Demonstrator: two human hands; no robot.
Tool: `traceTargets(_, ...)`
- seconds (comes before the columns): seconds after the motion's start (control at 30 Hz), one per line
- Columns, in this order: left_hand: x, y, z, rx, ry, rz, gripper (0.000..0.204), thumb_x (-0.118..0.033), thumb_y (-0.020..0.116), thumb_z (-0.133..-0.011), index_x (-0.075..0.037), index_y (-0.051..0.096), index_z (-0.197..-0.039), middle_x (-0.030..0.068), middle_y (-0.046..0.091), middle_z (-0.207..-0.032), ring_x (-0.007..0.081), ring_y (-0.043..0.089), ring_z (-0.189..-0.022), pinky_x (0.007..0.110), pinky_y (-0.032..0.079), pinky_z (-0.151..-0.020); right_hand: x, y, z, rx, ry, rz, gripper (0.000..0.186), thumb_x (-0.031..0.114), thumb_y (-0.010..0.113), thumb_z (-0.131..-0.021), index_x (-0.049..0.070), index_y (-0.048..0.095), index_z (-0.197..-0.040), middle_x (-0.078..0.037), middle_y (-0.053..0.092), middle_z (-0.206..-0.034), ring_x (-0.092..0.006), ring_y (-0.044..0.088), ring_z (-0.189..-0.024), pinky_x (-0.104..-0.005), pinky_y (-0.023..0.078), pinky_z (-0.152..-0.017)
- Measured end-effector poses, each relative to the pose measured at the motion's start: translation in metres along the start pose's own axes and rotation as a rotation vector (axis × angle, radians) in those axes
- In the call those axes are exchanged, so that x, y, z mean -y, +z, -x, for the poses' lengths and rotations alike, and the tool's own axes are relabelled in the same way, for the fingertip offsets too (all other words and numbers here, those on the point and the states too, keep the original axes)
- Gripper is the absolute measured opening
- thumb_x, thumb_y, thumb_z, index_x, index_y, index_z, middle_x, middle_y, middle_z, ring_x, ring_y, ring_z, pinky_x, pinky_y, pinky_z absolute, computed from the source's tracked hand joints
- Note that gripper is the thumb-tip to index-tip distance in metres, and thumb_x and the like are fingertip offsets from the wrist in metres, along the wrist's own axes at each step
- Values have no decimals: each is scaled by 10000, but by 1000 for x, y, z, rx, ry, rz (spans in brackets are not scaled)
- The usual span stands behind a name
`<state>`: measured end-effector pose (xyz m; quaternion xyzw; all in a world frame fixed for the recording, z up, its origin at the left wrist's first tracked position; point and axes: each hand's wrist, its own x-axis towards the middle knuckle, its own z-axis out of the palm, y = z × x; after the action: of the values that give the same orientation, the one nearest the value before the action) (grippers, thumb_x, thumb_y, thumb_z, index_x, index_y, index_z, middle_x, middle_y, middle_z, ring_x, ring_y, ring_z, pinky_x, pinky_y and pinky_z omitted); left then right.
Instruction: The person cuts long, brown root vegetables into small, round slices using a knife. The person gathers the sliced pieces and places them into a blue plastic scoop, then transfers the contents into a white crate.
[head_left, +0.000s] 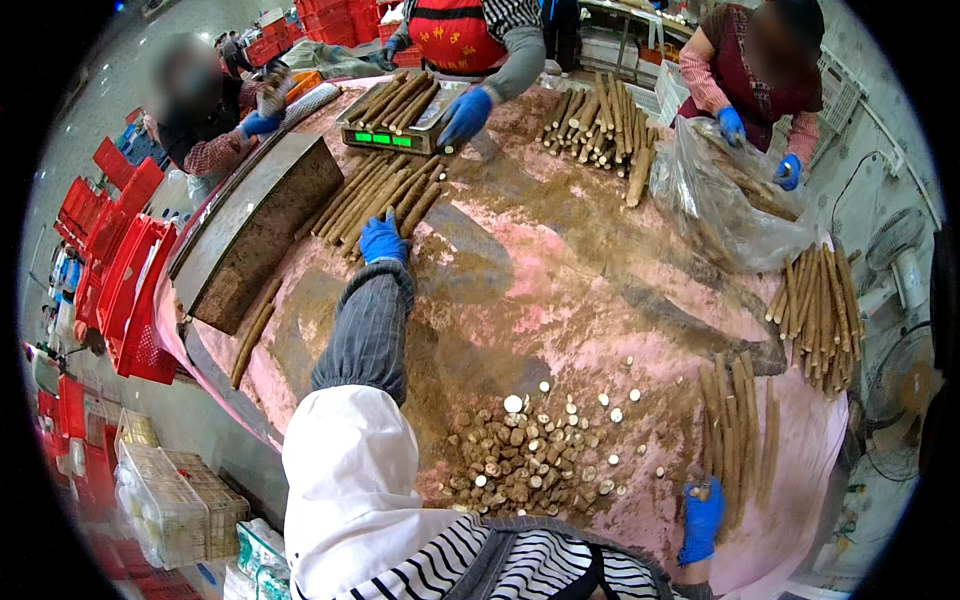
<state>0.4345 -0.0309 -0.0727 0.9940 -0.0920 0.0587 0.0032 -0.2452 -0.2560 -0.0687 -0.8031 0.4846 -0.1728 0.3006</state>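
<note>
My left hand [383, 241], in a blue glove, reaches far forward and lies over the near ends of a row of long brown yams [375, 190], fingers stretched out. That row sits just in front of a digital scale [388, 138] with more yams on its pan. At the lower right, my right hand [702, 520], also blue-gloved, is closed around the near end of a yam [712, 430]. Beside it lie several other yams, some smeared by motion. Between my arms is a heap of short cut yam ends [530, 450] with white faces.
A long metal trough [260, 230] stands at left, a single yam [255, 340] near it. Yam bundles lie at the back [605, 120] and right [822, 315]. Across the table one co-worker [470, 40] touches the scale; another handles a clear plastic bag [735, 190]. A third stands far left.
</note>
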Motion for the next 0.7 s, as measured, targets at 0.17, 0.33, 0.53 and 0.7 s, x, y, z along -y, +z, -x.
traceTargets(0.17, -10, -2, 44, -230, 190, 206, 789, -413, 715, -695, -142, 358, -1344, 180, 419, -1245, 351, 400, -1129, 434, 357, -940, -39, -35, 4, -328, -14, 477, 380, 46, 541, -816, 47, 527, -1196, -170, 527, -1198, -281, 512, -1075, -357, 391, -924)
traceTargets(0.33, -67, -27, 128, -260, 532, 588, 643, -367, 707, -701, -93, 472, -1233, 180, 468, -1200, 375, 434, -1097, 444, 368, -933, -13, -51, 4, -265, 133, 233, 386, 48, 541, -830, 44, 518, -1215, -170, 514, -1219, -294, 500, -1092, -366, 371, -947)
traceTargets(0.53, -162, -80, 269, 362, 1028, 887, 548, -287, 649, -790, -194, 444, -1290, 160, 455, -1266, 355, 423, -1170, 435, 356, -980, -46, -57, 8, -246, 225, 184, 377, 171, 571, -834, -15, 536, -1160, -184, 563, -1148, -295, 527, -1058, -349, 401, -916)
traceTargets(0.7, -183, -47, 298, 395, 1128, 492, 588, -512, 477, -857, -261, 336, -1369, 114, 247, -1443, 355, 206, -1322, 512, 166, -1062, -43, -72, 31, -228, 138, 163, 354, 128, 583, -797, 68, 561, -1145, -163, 595, -1033, -306, 570, -945, -360, 450, -816)
